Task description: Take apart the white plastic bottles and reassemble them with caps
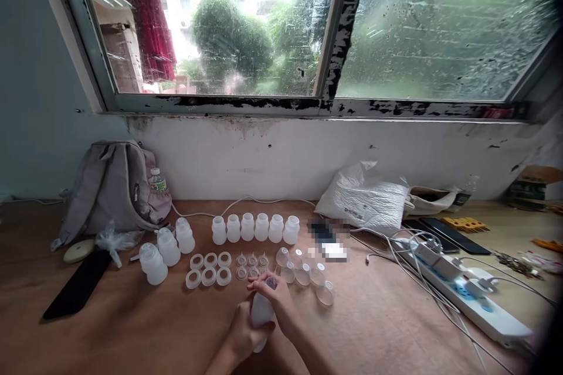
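Note:
My left hand (247,328) is wrapped round the body of a white baby bottle (261,312), held tilted near the table's front edge. My right hand (276,294) grips its top, where a clear teat shows between the fingers. Just beyond lie clear teats (252,259), partly hidden by my right hand. White screw rings (209,276) lie in two rows to their left. Clear domed caps (302,274) lie to the right. Several open bottles (261,227) stand upright in a row behind. On the left stand three bottles (168,246) with tops fitted.
A grey backpack (112,187), a plastic bag (118,241) and a black phone-like slab (79,287) lie at left. At right are a silvery package (367,196), a white power strip (466,293) and loose cables. A wall with a window (220,41) bounds the table.

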`<state>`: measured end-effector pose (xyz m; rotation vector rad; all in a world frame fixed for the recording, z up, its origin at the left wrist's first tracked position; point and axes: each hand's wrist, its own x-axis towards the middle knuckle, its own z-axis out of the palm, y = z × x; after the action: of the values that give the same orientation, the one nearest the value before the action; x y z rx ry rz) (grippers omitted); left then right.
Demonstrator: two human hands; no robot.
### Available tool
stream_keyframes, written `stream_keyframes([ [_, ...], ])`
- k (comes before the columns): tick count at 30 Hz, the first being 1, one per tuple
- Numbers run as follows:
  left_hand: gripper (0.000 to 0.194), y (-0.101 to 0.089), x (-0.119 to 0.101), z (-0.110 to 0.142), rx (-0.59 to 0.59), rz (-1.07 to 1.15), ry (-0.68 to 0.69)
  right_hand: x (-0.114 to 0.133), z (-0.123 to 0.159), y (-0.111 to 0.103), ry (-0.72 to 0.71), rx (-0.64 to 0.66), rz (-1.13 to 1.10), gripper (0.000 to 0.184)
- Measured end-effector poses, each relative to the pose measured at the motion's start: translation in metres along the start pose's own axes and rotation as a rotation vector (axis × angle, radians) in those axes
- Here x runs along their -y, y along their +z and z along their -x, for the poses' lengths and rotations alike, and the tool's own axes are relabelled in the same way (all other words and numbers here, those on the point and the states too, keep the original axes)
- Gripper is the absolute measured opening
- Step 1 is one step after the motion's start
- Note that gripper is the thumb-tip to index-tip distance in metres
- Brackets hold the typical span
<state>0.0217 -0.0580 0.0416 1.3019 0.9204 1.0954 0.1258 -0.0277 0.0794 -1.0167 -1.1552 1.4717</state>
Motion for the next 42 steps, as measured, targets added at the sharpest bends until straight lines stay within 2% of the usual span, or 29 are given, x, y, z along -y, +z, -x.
stream_keyframes([
  [3, 0.024, -0.001, 0.008, 0.003, 0.211, 0.364, -0.24, 0.007, 0.003, -0.002, 0.029, 0.102, -0.127, 0.025],
  [5, 0.027, -0.002, 0.014, 0.007, 0.33, 0.628, -0.341, 0.014, 0.006, -0.004, 0.057, 0.211, -0.15, 0.028],
  [7, 0.03, -0.003, 0.018, 0.009, 0.393, 0.767, -0.337, 0.018, 0.006, -0.008, 0.032, 0.28, -0.113, 0.037],
  [9, 0.031, -0.006, 0.018, 0.009, 0.425, 0.818, -0.321, 0.018, 0.003, -0.014, -0.043, 0.278, -0.06, 0.05],
  [11, 0.033, -0.011, 0.015, 0.008, 0.416, 0.863, -0.306, 0.014, -0.002, -0.021, -0.106, 0.227, -0.01, 0.053],
  [13, 0.035, -0.016, 0.011, 0.006, 0.397, 0.901, -0.271, 0.01, -0.007, -0.028, -0.149, 0.131, 0.06, 0.045],
  [16, 0.036, -0.02, 0.006, 0.004, 0.374, 0.888, -0.239, 0.006, -0.009, -0.034, -0.184, 0.011, 0.119, 0.03],
  [18, 0.037, -0.021, 0.005, 0.004, 0.361, 0.841, -0.266, 0.006, -0.009, -0.034, -0.177, 0.0, 0.088, 0.025],
  [24, 0.041, -0.017, 0.006, 0.006, 0.381, 0.674, -0.372, 0.004, -0.009, -0.031, -0.116, 0.001, -0.01, 0.028],
  [36, 0.041, -0.018, -0.003, 0.007, 0.403, 0.559, -0.42, 0.01, -0.005, -0.036, -0.084, 0.012, -0.119, 0.022],
  [39, 0.045, -0.016, -0.003, 0.007, 0.413, 0.543, -0.418, 0.007, -0.007, -0.04, -0.074, -0.025, -0.185, 0.023],
  [42, 0.05, -0.013, -0.004, 0.006, 0.327, 0.593, -0.392, 0.003, -0.011, -0.046, -0.106, -0.109, -0.233, 0.023],
])
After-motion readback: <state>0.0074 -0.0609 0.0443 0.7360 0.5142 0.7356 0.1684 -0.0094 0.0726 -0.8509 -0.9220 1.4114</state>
